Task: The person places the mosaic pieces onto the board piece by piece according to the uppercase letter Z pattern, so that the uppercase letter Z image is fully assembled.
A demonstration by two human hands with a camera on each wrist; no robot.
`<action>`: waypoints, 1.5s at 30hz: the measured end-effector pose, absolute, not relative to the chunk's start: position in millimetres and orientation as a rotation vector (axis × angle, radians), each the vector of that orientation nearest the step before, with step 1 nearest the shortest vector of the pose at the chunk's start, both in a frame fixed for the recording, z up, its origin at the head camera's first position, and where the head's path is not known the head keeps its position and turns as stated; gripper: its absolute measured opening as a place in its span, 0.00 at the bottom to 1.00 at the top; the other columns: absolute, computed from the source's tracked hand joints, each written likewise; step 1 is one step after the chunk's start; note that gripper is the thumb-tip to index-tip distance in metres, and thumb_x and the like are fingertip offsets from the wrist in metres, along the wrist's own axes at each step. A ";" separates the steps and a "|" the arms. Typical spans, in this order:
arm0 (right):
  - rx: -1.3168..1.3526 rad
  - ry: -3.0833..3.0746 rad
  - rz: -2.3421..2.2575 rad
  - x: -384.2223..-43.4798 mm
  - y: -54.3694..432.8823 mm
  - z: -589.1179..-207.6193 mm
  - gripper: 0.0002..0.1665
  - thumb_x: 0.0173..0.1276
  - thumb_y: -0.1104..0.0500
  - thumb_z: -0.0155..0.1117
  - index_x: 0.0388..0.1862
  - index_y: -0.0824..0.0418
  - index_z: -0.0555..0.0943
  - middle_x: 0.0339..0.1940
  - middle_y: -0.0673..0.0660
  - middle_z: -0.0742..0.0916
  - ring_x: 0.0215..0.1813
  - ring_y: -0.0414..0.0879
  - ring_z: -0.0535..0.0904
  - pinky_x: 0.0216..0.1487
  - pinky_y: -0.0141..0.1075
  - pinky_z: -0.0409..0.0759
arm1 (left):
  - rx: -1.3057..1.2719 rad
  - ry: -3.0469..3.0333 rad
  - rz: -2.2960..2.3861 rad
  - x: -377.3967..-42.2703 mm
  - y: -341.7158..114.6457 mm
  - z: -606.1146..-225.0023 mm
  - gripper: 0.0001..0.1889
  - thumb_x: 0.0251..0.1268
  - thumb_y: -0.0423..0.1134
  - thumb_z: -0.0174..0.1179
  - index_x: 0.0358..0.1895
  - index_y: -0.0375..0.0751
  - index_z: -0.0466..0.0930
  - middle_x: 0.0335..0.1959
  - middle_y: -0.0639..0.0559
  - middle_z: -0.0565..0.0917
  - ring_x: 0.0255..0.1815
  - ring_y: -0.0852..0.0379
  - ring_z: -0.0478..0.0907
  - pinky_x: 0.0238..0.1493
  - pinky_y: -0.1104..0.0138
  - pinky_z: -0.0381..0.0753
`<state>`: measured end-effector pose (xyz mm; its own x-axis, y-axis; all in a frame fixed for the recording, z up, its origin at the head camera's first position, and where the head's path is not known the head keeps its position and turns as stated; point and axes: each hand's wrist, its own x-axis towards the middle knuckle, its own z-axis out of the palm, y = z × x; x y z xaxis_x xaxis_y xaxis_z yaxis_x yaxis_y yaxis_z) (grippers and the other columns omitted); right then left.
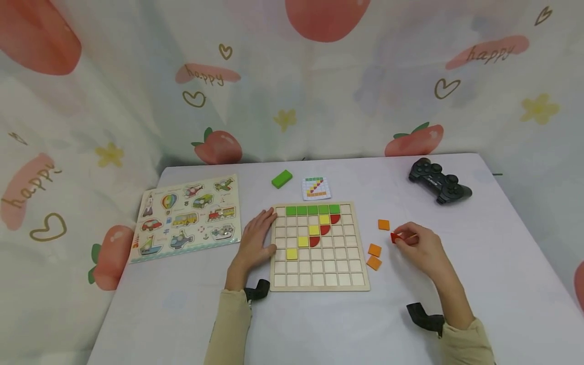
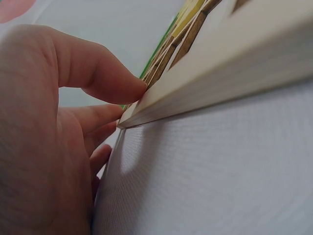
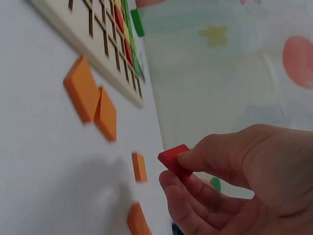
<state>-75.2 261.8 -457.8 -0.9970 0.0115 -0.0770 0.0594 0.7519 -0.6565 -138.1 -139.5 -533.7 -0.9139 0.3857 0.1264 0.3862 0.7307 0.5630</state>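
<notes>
A wooden grid board (image 1: 318, 282) lies flat, with green squares (image 1: 312, 210) in its top row and a diagonal of yellow squares (image 1: 303, 242) and red quarter-circle pieces (image 1: 315, 242). My left hand (image 1: 255, 242) rests at the board's left edge, fingers extended. In the left wrist view its thumb (image 2: 115, 78) touches the frame's top edge. To the right of the board, my right hand (image 1: 421, 249) pinches a red piece (image 3: 175, 157) between thumb and fingers, above the table. Loose orange squares (image 1: 374, 250) lie between this hand and the board.
Behind the board are a small pattern card (image 1: 316, 188) and a green block (image 1: 282, 179). A picture puzzle board (image 1: 187, 218) with vehicles lies at the left. At the back right sits a black game controller (image 1: 439, 180). A printed curtain (image 1: 333, 101) hangs behind the table.
</notes>
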 end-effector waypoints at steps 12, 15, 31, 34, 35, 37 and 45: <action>-0.074 2.728 -1.332 -95.7 152.0 -467.0 0.10 0.63 0.65 0.64 0.43 0.66 0.84 0.31 0.55 0.85 0.33 0.47 0.79 0.33 0.35 0.78 | -0.638 -2.933 -0.927 -138.1 -143.0 -533.6 0.46 0.40 0.43 0.55 0.75 0.41 0.62 0.78 0.50 0.57 0.79 0.49 0.49 0.75 0.49 0.49; -0.087 2.686 -1.360 -96.2 128.8 -472.0 0.07 0.62 0.65 0.67 0.39 0.65 0.84 0.29 0.54 0.86 0.31 0.45 0.80 0.34 0.35 0.79 | -0.636 -2.925 -0.934 -137.5 -143.9 -533.8 0.46 0.41 0.43 0.55 0.75 0.42 0.62 0.78 0.50 0.57 0.79 0.49 0.49 0.75 0.48 0.50; -0.007 2.761 -1.240 -92.3 81.2 -483.8 0.04 0.58 0.62 0.72 0.27 0.61 0.85 0.20 0.49 0.82 0.24 0.42 0.76 0.23 0.33 0.72 | -0.643 -2.919 -0.938 -139.9 -143.0 -536.3 0.45 0.42 0.43 0.56 0.75 0.42 0.62 0.78 0.51 0.57 0.79 0.50 0.49 0.75 0.49 0.49; -0.019 2.754 -1.219 -93.1 80.1 -485.1 0.04 0.57 0.62 0.72 0.26 0.60 0.84 0.19 0.49 0.82 0.24 0.42 0.76 0.24 0.33 0.72 | -0.649 -2.924 -0.936 -141.0 -143.1 -535.8 0.45 0.42 0.43 0.56 0.75 0.42 0.62 0.78 0.51 0.57 0.79 0.50 0.49 0.75 0.49 0.49; -0.026 2.755 -1.214 -93.5 79.6 -485.8 0.04 0.57 0.62 0.73 0.26 0.59 0.84 0.20 0.48 0.82 0.25 0.42 0.76 0.24 0.33 0.72 | -0.651 -2.926 -0.934 -141.5 -143.1 -535.5 0.45 0.43 0.43 0.56 0.75 0.42 0.62 0.79 0.51 0.57 0.79 0.50 0.48 0.75 0.49 0.49; -0.040 2.755 -1.213 -94.4 79.5 -486.6 0.04 0.56 0.63 0.73 0.27 0.59 0.84 0.20 0.48 0.82 0.25 0.42 0.76 0.25 0.34 0.72 | -0.655 -2.930 -0.921 -142.2 -143.0 -535.3 0.45 0.43 0.43 0.56 0.75 0.42 0.62 0.79 0.51 0.57 0.79 0.50 0.48 0.75 0.50 0.49; -0.032 2.879 -1.180 -112.5 128.5 -473.6 0.10 0.61 0.59 0.70 0.41 0.62 0.85 0.35 0.56 0.85 0.37 0.51 0.81 0.35 0.42 0.78 | -0.663 -2.915 -0.953 -140.9 -141.8 -535.0 0.45 0.42 0.43 0.55 0.74 0.40 0.63 0.78 0.49 0.58 0.79 0.48 0.50 0.75 0.49 0.49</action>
<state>-112.5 128.5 -473.6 -0.9993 -0.0305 -0.0195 -0.0080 0.7122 -0.7019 -140.9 -141.8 -535.0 -0.9107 0.3915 0.1322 0.3940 0.7263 0.5632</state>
